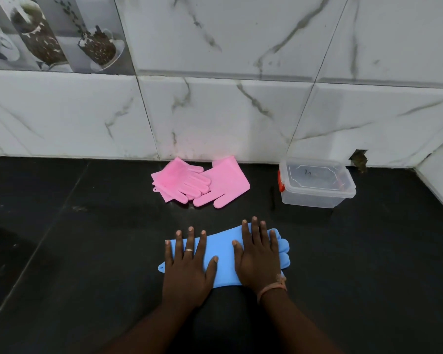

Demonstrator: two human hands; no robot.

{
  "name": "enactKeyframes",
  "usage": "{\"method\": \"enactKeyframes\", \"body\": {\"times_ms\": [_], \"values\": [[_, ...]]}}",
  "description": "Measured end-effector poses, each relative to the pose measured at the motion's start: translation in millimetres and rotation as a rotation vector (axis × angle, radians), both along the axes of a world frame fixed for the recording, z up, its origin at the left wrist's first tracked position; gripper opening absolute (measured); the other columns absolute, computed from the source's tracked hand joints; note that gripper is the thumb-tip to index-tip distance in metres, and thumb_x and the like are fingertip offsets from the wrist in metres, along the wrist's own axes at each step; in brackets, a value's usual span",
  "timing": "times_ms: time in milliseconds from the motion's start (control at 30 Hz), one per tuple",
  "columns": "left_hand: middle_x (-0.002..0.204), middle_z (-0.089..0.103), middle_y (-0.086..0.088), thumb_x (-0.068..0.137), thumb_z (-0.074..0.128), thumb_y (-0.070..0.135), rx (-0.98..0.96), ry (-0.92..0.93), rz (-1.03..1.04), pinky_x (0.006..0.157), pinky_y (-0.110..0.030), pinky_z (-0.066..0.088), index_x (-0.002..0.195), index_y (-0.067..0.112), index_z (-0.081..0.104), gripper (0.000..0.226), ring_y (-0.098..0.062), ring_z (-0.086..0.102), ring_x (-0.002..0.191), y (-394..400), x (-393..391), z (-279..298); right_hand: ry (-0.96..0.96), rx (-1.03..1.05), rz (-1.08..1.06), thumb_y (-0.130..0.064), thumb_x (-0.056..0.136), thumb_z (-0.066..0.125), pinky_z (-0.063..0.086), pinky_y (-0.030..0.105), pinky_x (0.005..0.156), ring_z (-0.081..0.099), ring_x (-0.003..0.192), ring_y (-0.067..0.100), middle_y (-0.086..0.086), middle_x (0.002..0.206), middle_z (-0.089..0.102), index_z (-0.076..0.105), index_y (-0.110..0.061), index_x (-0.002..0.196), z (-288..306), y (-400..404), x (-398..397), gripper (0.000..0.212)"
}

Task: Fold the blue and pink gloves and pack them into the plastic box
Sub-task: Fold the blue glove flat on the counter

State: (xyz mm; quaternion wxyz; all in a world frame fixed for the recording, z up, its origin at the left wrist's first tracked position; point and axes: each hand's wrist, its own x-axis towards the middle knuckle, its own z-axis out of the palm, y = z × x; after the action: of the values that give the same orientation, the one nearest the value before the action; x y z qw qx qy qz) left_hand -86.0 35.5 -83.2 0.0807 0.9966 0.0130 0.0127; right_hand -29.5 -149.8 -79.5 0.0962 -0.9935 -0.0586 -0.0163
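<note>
Blue rubber gloves [224, 254] lie flat on the black counter in front of me, cuff to the left, fingers to the right. My left hand [188, 264] rests flat on the cuff end, fingers spread, a ring on one finger. My right hand [258, 254] presses flat on the finger end. Two pink gloves [202, 181] lie overlapping near the wall behind. A clear plastic box [317, 190] with a red side clip stands open to the right of them, with no lid on it.
The black counter [87, 251] meets a white marble-tiled wall [215, 111] at the back and on the right. A small hole in the wall [359, 159] is behind the box. Decorative tiles [49, 34] are at upper left.
</note>
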Motion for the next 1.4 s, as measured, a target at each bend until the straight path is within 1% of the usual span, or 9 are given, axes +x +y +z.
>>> {"method": "enactKeyframes", "body": {"times_ms": [333, 467, 633, 733, 800, 933, 1133, 1267, 1400], "values": [[0.172, 0.018, -0.014, 0.101, 0.032, 0.054, -0.064, -0.007, 0.079, 0.129, -0.057, 0.015, 0.163, 0.02, 0.027, 0.071, -0.034, 0.009, 0.161, 0, 1, 6, 0.018, 0.006, -0.011, -0.05, 0.098, 0.02, 0.01, 0.05, 0.125, 0.013, 0.154, 0.03, 0.011, 0.167, 0.013, 0.018, -0.019, 0.159, 0, 1, 1, 0.068], [0.166, 0.031, -0.018, 0.091, 0.056, 0.042, -0.188, -0.029, 0.412, 0.126, -0.053, 0.025, 0.159, 0.014, 0.035, 0.076, -0.038, 0.027, 0.154, -5, -2, 22, -0.018, 0.002, 0.003, -0.048, 0.099, 0.023, 0.012, 0.051, 0.125, 0.016, 0.153, 0.032, 0.013, 0.165, 0.018, 0.024, -0.017, 0.158, 6, 2, 1, 0.066], [0.157, 0.037, -0.014, 0.087, 0.06, 0.059, -0.203, 0.247, 0.619, 0.112, -0.047, 0.037, 0.161, 0.019, 0.019, 0.094, -0.034, 0.039, 0.141, 4, 2, 47, 0.046, -0.073, -0.027, -0.046, 0.101, 0.027, 0.0, 0.05, 0.125, 0.007, 0.154, 0.034, 0.014, 0.167, 0.01, 0.016, -0.017, 0.159, 12, 7, -3, 0.066], [0.147, 0.046, -0.019, 0.079, 0.079, 0.049, -0.459, 0.338, 0.725, 0.107, -0.047, 0.046, 0.148, 0.013, 0.033, 0.091, -0.038, 0.047, 0.136, 21, 14, 63, 0.111, -0.093, -0.108, -0.039, 0.1, 0.03, -0.009, 0.052, 0.123, -0.004, 0.153, 0.038, 0.018, 0.167, -0.001, 0.006, -0.009, 0.159, 24, 31, -3, 0.07], [0.142, 0.053, -0.018, 0.074, 0.084, 0.046, -0.515, 0.384, 0.742, 0.107, -0.046, 0.047, 0.138, 0.012, 0.042, 0.084, -0.039, 0.05, 0.134, 26, 19, 68, 0.071, 0.0, -0.041, -0.03, 0.095, 0.038, -0.007, 0.047, 0.123, -0.006, 0.154, 0.036, 0.018, 0.166, -0.004, 0.005, -0.005, 0.158, 32, 46, -3, 0.076], [0.137, 0.062, -0.01, 0.074, 0.074, 0.055, -0.503, 0.449, 0.795, 0.11, -0.045, 0.04, 0.127, 0.021, 0.061, 0.064, -0.037, 0.048, 0.134, 35, 16, 71, 0.032, 0.526, 0.158, -0.016, 0.092, 0.044, 0.003, 0.02, 0.122, -0.002, 0.154, 0.016, -0.004, 0.165, -0.003, 0.011, -0.01, 0.159, 39, 69, -19, 0.075], [0.104, 0.074, -0.017, 0.084, 0.077, 0.018, -1.001, 0.348, 0.777, 0.086, -0.047, 0.061, 0.112, 0.005, 0.072, 0.032, -0.034, 0.071, 0.093, 43, 20, 69, 0.231, 0.748, 0.113, -0.007, 0.094, 0.048, -0.002, -0.005, 0.106, 0.007, 0.147, -0.004, -0.014, 0.165, 0.003, 0.007, -0.022, 0.159, 25, 63, -32, 0.078], [0.099, 0.072, -0.017, 0.083, 0.079, 0.011, -1.132, 0.484, 0.845, 0.071, -0.037, 0.055, 0.115, 0.0, 0.069, 0.035, -0.034, 0.07, 0.089, 50, 19, 69, 0.277, 0.879, 0.033, -0.007, 0.094, 0.048, 0.013, 0.0, 0.108, 0.023, 0.141, -0.007, -0.025, 0.156, 0.019, 0.016, -0.03, 0.157, 29, 56, -31, 0.074], [0.106, 0.077, -0.026, 0.086, 0.075, 0.001, -1.348, 0.522, 0.879, 0.094, -0.057, 0.059, 0.112, -0.004, 0.071, 0.027, -0.044, 0.074, 0.1, 54, 22, 90, 0.307, 1.073, -0.109, 0.0, 0.093, 0.044, 0.031, 0.023, 0.116, 0.042, 0.134, 0.001, -0.02, 0.144, 0.043, 0.044, -0.029, 0.145, 36, 51, -22, 0.06]]}}
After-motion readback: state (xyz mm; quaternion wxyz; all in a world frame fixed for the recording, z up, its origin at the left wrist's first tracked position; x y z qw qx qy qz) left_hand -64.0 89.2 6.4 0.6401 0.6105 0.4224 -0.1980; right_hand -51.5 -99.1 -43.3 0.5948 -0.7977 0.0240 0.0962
